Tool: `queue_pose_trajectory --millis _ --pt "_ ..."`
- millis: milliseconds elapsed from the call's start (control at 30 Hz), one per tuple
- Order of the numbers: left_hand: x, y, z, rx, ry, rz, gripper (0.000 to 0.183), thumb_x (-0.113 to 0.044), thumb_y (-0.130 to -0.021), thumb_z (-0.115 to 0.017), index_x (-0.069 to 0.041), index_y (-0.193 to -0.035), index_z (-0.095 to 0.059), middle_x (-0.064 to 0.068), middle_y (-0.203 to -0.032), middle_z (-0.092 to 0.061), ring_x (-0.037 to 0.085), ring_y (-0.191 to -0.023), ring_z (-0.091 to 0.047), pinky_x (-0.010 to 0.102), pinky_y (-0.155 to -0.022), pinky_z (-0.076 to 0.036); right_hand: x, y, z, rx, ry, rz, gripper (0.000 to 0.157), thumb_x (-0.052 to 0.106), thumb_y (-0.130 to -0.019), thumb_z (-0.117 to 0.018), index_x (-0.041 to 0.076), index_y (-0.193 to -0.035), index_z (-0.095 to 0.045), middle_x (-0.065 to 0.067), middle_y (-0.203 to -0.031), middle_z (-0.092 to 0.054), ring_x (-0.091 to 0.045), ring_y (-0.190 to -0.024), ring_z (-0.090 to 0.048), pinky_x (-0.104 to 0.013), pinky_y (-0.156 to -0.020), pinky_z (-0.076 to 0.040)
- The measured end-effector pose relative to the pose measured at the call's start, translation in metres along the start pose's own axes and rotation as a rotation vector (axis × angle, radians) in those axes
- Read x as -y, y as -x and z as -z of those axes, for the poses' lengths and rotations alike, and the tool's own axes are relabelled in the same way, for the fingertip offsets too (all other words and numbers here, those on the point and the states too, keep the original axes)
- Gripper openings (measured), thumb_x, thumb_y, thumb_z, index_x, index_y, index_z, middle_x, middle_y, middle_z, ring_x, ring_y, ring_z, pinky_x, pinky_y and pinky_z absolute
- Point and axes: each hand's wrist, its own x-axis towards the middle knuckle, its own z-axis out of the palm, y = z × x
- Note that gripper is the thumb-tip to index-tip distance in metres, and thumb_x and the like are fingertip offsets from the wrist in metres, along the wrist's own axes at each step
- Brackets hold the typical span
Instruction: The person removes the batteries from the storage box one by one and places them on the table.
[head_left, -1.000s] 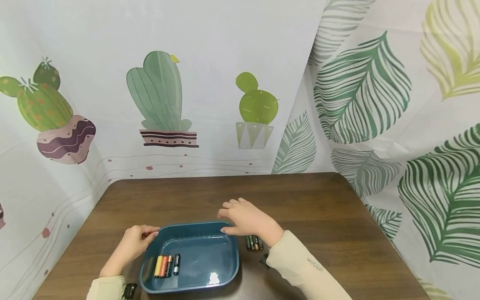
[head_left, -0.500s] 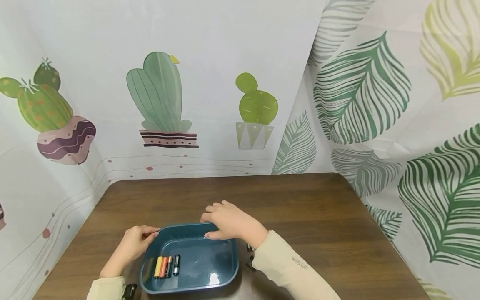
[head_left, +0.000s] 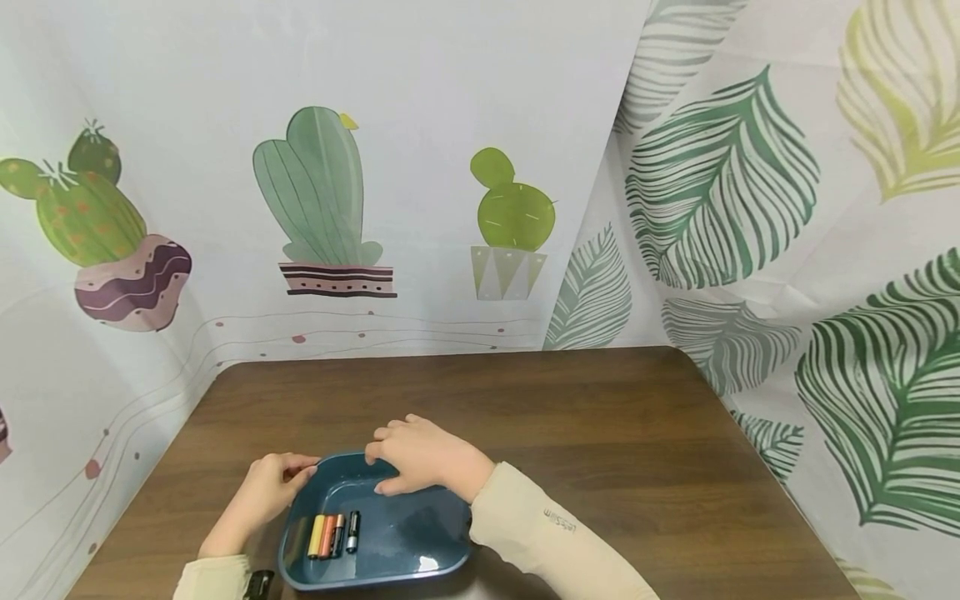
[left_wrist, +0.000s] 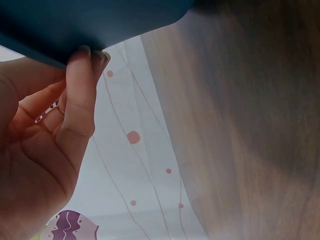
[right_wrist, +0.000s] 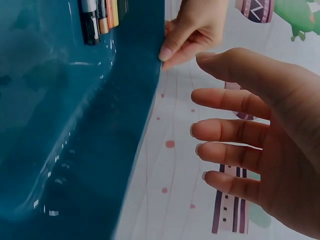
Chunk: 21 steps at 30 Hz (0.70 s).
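A deep blue tray (head_left: 408, 537) stands at the table's front. My left hand (head_left: 262, 492) pinches its rim at the far left corner, thumb and fingertips on the edge in the left wrist view. My right hand (head_left: 423, 457) hovers over the tray's far rim. In the right wrist view the right hand (right_wrist: 280, 130) is empty, its fingers extended and apart from the rim. Inside the tray, at the left, lie a yellow battery (head_left: 316, 536), an orange battery (head_left: 327, 536), a black-and-copper battery (head_left: 337, 535) and a black-and-silver battery (head_left: 353, 532).
The brown wooden table (head_left: 600, 442) extends behind and to the right of the tray. A white cloth printed with cacti and leaves (head_left: 427, 208) hangs behind it. My right sleeve (head_left: 555, 533) covers the table area just right of the tray.
My right hand has moved left along the tray's far rim. The batteries right of the tray are now hidden by the right arm. My left hand stays on the rim.
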Motion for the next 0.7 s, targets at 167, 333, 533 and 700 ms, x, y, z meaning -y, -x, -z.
queue_pose_trajectory --millis 167,333,533,700 --pt "-0.001 0.0 0.0 0.003 0.013 0.005 0.017 -0.005 -0.088 -0.065 0.002 -0.102 -0.073 0.002 -0.074 -0.061 0.011 -0.055 -0.05 0.025 -0.047 -0.042 0.008 -0.015 -0.006 0.041 0.008 0.0 0.036 0.048 -0.086 -0.067 0.026 -0.115 -0.067 0.012 -0.103 -0.061 -0.006 -0.099 -0.055 -0.027 -0.088 -0.042" --pt "-0.002 -0.001 0.0 0.007 0.012 0.015 0.018 -0.004 -0.088 -0.065 0.002 -0.103 -0.072 0.002 -0.073 -0.06 0.012 -0.056 -0.05 0.025 -0.047 -0.043 0.015 -0.027 -0.012 0.093 0.032 -0.026 0.039 0.053 -0.084 -0.067 0.029 -0.115 -0.066 0.014 -0.106 -0.06 -0.004 -0.1 -0.055 -0.027 -0.091 -0.041" --pt "0.0 -0.002 0.001 -0.004 -0.006 -0.026 0.016 -0.005 -0.088 -0.066 0.002 -0.101 -0.073 0.0 -0.072 -0.061 0.01 -0.056 -0.048 0.024 -0.047 -0.04 0.024 -0.039 -0.018 0.159 0.049 -0.033 0.042 0.056 -0.081 -0.069 0.03 -0.113 -0.067 0.015 -0.102 -0.062 -0.003 -0.094 -0.056 -0.024 -0.085 -0.042" --pt "-0.001 -0.001 0.001 -0.006 -0.011 -0.028 0.016 -0.005 -0.087 -0.066 0.001 -0.101 -0.073 0.0 -0.072 -0.062 0.009 -0.054 -0.047 0.024 -0.048 -0.04 0.03 -0.048 -0.028 0.219 0.044 -0.043 0.046 0.058 -0.078 -0.071 0.03 -0.114 -0.068 0.016 -0.101 -0.063 -0.002 -0.092 -0.057 -0.023 -0.085 -0.042"
